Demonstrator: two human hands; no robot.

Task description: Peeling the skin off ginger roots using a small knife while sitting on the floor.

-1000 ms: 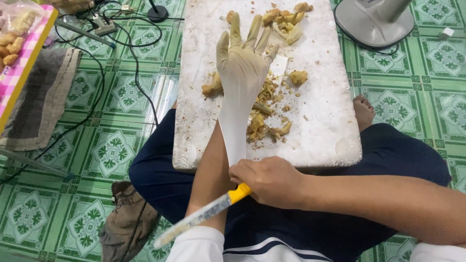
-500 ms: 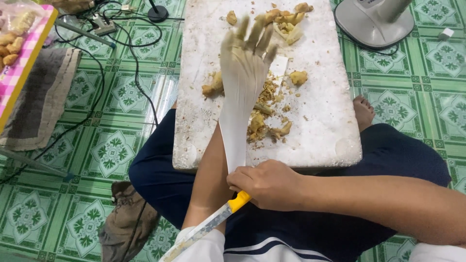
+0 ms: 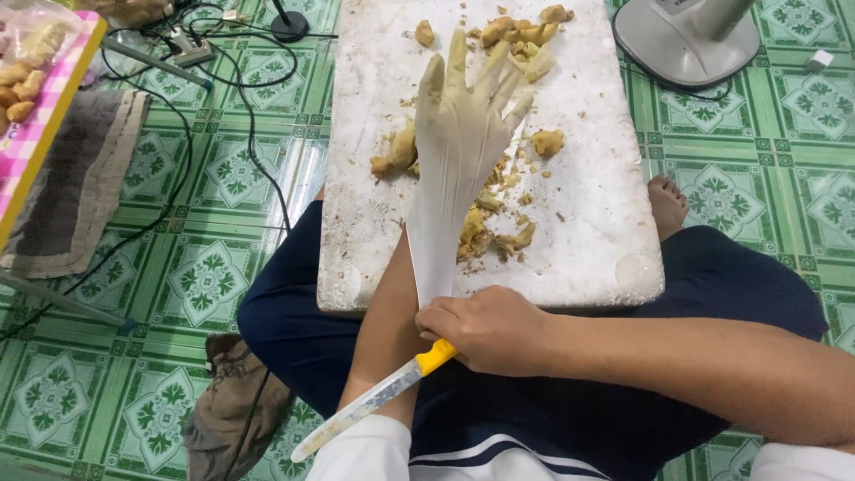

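Note:
My left hand (image 3: 463,111) is inside a thin, pale translucent glove (image 3: 435,236), fingers spread and raised over a white foam board (image 3: 597,214) that rests on my lap. My right hand (image 3: 490,328) pinches the stretched glove cuff near my left forearm. The same hand grips a knife (image 3: 361,410) by its yellow handle, the blade pointing down-left over my leg. Yellowish ginger pieces (image 3: 521,36) and peel scraps (image 3: 485,232) lie scattered on the board around and under the gloved hand.
A grey fan base (image 3: 686,36) stands at the top right on the green patterned tile floor. At left are a pink checked tray (image 3: 40,125) holding more ginger, a grey cloth (image 3: 76,178), black cables (image 3: 178,116) and a brown rag (image 3: 227,405).
The gloved fingers have shifted slightly right and spread a little more. My right hand stays on the cuff; the knife blade dipped, then came back up.

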